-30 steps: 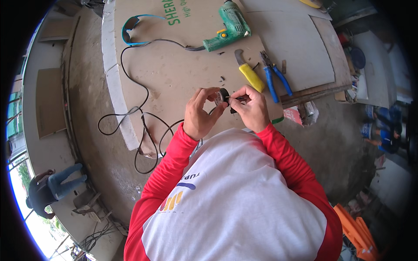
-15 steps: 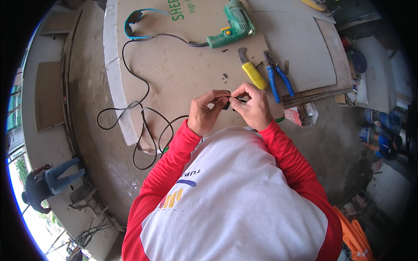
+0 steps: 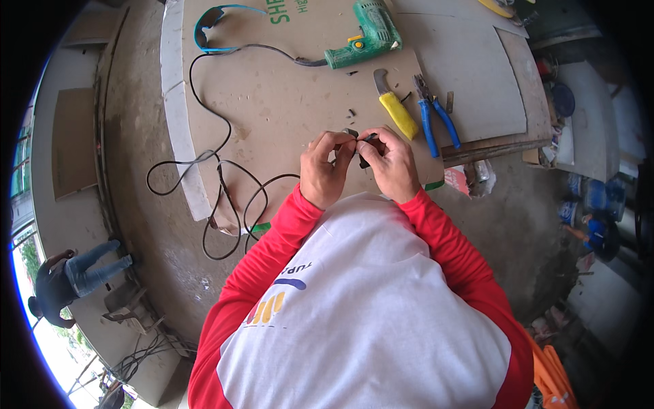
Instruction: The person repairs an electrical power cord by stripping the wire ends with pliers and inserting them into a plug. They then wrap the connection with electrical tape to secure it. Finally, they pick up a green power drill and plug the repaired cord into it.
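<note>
Over the board's near edge, my left hand [image 3: 324, 168] and my right hand [image 3: 391, 162] meet, fingertips pinched together. Between them are small dark pieces [image 3: 350, 132] that look like the end parts of a black power cord; fingers hide most of them. The cord [image 3: 228, 129] runs from a green electric drill [image 3: 368, 37], loops at the left and passes behind my left wrist. Just beyond my right hand lie a hooked knife with a yellow handle [image 3: 399, 116] and blue-handled pliers [image 3: 436, 123].
Blue-rimmed glasses [image 3: 208, 31] rest at the far left of the brown board [image 3: 272, 102]. Small dark bits [image 3: 351, 113] are scattered on it. A torn packet [image 3: 470, 178] is beside the board's right edge. One person [image 3: 65, 283] is at the far left, another [image 3: 599, 232] at right.
Both hands stay pinched together, with fingers shifted slightly around the small dark pieces. More of a dark piece shows above the left fingertips. The view has shifted a little.
</note>
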`<state>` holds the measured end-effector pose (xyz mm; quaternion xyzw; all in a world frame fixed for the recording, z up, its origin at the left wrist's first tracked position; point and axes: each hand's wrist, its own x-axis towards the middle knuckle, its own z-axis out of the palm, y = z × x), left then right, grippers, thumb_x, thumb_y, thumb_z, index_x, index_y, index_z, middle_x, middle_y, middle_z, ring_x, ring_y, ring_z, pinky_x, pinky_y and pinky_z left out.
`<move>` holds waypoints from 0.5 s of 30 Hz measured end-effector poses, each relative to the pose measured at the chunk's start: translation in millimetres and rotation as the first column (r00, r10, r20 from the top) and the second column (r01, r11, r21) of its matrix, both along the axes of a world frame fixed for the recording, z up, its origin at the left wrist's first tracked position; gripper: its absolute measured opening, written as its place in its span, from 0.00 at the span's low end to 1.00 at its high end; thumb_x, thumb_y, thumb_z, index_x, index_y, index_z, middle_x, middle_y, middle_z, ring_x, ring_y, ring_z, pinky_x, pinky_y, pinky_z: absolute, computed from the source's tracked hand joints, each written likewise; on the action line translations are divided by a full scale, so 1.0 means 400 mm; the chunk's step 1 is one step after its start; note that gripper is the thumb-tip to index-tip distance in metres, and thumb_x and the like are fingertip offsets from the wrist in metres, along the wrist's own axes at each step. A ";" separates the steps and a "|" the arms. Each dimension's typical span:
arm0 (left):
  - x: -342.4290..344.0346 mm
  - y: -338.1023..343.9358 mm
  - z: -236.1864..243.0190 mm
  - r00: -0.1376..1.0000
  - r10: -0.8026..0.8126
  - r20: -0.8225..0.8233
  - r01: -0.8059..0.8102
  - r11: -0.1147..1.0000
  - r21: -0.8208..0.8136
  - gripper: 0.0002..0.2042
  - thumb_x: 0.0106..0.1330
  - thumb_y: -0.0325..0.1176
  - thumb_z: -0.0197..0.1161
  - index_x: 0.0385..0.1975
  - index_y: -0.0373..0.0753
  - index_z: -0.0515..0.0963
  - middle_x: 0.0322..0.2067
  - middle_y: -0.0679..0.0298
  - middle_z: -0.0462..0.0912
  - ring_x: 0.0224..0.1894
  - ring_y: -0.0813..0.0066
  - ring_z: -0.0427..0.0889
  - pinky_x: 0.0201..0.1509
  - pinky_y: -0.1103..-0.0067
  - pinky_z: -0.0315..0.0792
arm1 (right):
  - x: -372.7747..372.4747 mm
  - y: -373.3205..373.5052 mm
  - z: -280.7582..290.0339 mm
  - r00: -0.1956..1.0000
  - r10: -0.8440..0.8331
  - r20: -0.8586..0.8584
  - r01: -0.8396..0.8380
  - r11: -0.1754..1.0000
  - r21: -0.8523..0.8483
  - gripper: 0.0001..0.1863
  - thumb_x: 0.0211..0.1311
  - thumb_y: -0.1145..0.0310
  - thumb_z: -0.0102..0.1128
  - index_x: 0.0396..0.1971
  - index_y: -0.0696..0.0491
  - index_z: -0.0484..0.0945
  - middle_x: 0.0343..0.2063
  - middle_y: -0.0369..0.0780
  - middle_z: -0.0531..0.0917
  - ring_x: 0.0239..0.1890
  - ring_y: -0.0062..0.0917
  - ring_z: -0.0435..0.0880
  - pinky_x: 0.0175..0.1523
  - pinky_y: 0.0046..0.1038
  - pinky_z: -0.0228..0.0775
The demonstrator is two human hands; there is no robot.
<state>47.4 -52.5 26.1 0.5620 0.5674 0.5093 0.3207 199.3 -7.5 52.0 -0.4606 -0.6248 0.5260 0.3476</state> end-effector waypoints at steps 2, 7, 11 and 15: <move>-0.003 -0.002 0.011 0.966 -0.039 0.256 0.093 0.975 -0.203 0.13 0.66 0.22 0.61 0.49 0.34 0.75 0.39 0.57 0.85 0.42 0.69 0.84 0.50 0.74 0.75 | 0.004 0.005 -0.003 1.000 0.021 -0.018 -0.021 1.000 -0.009 0.06 0.64 0.74 0.60 0.34 0.61 0.78 0.29 0.38 0.79 0.27 0.20 0.81 0.32 0.24 0.72; -0.064 0.043 0.045 0.734 -0.109 0.670 0.451 0.816 -0.362 0.30 0.70 0.30 0.56 0.69 0.31 0.54 0.46 0.58 0.82 0.50 0.73 0.78 0.57 0.74 0.70 | 0.011 -0.001 0.008 0.994 0.087 0.069 -0.092 0.993 0.079 0.05 0.64 0.74 0.60 0.33 0.61 0.77 0.29 0.39 0.78 0.27 0.22 0.80 0.32 0.26 0.71; -0.091 0.101 0.021 0.530 0.119 0.840 0.506 0.751 -0.425 0.29 0.70 0.29 0.56 0.68 0.29 0.55 0.49 0.54 0.81 0.51 0.70 0.79 0.56 0.71 0.71 | 0.008 -0.007 0.016 0.991 0.108 0.080 -0.120 0.981 0.154 0.04 0.62 0.75 0.60 0.32 0.61 0.77 0.29 0.41 0.78 0.27 0.27 0.79 0.33 0.29 0.71; -0.066 0.146 0.004 0.586 0.066 0.808 0.495 0.760 -0.421 0.28 0.69 0.24 0.56 0.66 0.29 0.55 0.50 0.46 0.81 0.52 0.64 0.81 0.56 0.71 0.74 | 0.011 -0.021 -0.013 0.982 0.127 0.141 -0.158 0.959 0.237 0.05 0.59 0.76 0.61 0.32 0.61 0.77 0.28 0.44 0.79 0.26 0.32 0.80 0.33 0.31 0.72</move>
